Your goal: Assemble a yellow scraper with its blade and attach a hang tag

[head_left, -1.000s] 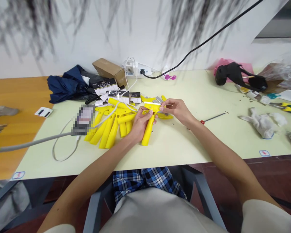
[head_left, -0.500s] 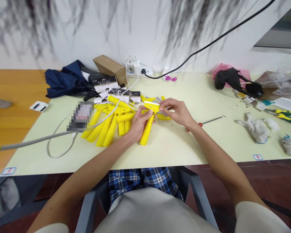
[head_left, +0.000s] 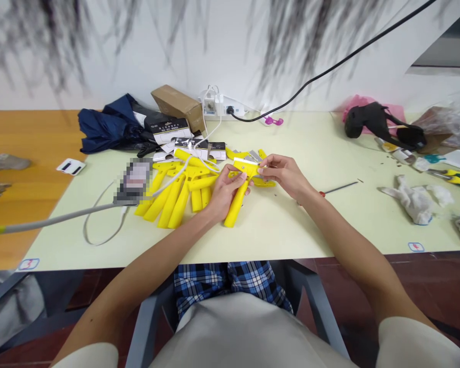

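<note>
A yellow scraper (head_left: 235, 207) with a pale metal strip along its head is tilted above the table, handle toward me. My left hand (head_left: 227, 193) wraps round it just below the head, thumb on the front. At the head's right end, the fingertips of my right hand (head_left: 281, 173) pinch the scraper's edge; any small part between them is hidden. Several more yellow scraper handles (head_left: 170, 202) lie in a pile left of my left hand. Behind my hands, other yellow pieces (head_left: 264, 182) with grey metal parts are partly covered.
A screwdriver (head_left: 341, 187) lies right of my right forearm. Printed cards (head_left: 172, 132), a cardboard box (head_left: 178, 106) and a power strip (head_left: 235, 108) stand at the back. A phone (head_left: 134, 180) with a white cable lies left. Gloves (head_left: 412, 200) and pliers (head_left: 454, 177) lie far right.
The whole view has shifted slightly, so things appear a little farther right. Both hands keep the same hold on the scraper; the right fingertips have moved only slightly at its head.
</note>
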A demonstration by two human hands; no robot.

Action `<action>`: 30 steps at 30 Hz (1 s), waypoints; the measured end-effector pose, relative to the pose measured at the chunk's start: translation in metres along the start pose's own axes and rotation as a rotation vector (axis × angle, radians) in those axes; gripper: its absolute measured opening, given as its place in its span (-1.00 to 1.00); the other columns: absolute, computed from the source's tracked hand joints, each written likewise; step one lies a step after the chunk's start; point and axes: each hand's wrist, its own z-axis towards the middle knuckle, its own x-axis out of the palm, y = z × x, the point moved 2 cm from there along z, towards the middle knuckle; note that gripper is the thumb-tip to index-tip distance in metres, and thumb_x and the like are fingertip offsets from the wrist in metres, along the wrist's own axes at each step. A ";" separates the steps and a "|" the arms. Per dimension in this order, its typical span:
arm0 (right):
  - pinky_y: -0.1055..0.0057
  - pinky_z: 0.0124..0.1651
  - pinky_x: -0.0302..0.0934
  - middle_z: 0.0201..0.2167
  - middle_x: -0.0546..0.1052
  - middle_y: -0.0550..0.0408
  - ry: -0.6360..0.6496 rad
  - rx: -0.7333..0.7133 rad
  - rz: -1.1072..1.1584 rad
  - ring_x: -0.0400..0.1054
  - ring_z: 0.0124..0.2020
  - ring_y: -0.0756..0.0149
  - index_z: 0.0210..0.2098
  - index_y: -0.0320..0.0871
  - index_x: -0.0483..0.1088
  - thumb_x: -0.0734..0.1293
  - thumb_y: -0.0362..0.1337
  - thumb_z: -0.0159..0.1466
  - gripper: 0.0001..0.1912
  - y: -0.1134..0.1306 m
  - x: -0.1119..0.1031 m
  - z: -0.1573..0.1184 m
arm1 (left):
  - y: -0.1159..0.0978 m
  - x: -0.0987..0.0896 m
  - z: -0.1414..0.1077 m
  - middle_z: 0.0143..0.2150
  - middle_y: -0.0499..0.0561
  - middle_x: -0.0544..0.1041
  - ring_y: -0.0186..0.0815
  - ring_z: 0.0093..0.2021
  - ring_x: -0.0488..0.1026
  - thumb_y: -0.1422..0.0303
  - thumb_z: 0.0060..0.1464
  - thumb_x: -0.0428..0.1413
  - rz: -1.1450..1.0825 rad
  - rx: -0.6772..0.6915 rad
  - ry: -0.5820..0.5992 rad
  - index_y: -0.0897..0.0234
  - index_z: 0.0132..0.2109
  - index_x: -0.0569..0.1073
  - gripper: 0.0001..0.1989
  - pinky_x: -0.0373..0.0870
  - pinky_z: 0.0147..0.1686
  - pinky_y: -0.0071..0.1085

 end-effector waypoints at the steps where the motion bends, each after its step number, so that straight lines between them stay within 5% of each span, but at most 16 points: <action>1: 0.25 -0.18 0.49 -0.29 0.58 0.08 0.007 -0.006 -0.001 0.46 -0.30 0.29 -0.27 -0.10 0.58 0.65 -0.04 0.15 -0.66 0.000 0.000 0.000 | 0.000 -0.001 0.000 -0.16 -0.09 0.60 -0.35 -0.27 0.59 0.32 0.14 0.49 -0.001 -0.003 0.000 0.11 -0.09 0.31 -0.52 0.45 -0.35 -0.44; 6: 0.24 -0.20 0.39 -0.26 0.60 0.07 0.027 -0.139 -0.116 0.37 -0.36 0.33 -0.21 -0.08 0.65 0.63 0.01 0.25 -0.68 0.005 -0.003 -0.001 | 0.000 -0.005 0.001 -0.09 -0.08 0.63 -0.41 -0.38 0.53 0.32 0.19 0.46 0.005 -0.033 -0.019 0.09 -0.05 0.32 -0.56 0.43 -0.38 -0.45; 14: 0.13 0.05 0.45 0.05 0.63 -0.03 0.085 -0.341 -0.238 0.53 0.03 0.10 -0.20 -0.03 0.64 0.55 -0.06 0.34 -0.80 0.011 -0.006 -0.003 | 0.000 -0.003 0.002 -0.10 -0.03 0.62 -0.31 -0.18 0.64 0.33 0.15 0.48 -0.017 -0.020 -0.026 0.16 -0.09 0.34 -0.56 0.48 -0.29 -0.44; 22: 0.17 -0.09 0.41 -0.04 0.65 -0.03 0.008 -0.286 -0.224 0.47 -0.21 0.23 -0.30 -0.09 0.60 0.57 -0.07 0.29 -0.76 0.004 -0.002 -0.001 | 0.004 -0.005 0.004 -0.12 -0.06 0.66 -0.36 -0.31 0.61 0.22 0.20 0.46 0.072 0.004 -0.013 0.13 -0.07 0.32 -0.55 0.45 -0.36 -0.45; 30: 0.19 -0.18 0.29 -0.09 0.63 -0.02 0.042 -0.180 -0.153 0.35 -0.28 0.26 -0.26 -0.07 0.64 0.61 0.05 0.25 -0.67 0.007 -0.001 -0.002 | 0.002 -0.002 0.004 -0.06 -0.02 0.68 -0.30 -0.22 0.66 0.18 0.00 0.59 0.080 -0.014 -0.044 0.12 -0.07 0.30 -0.37 0.44 -0.37 -0.47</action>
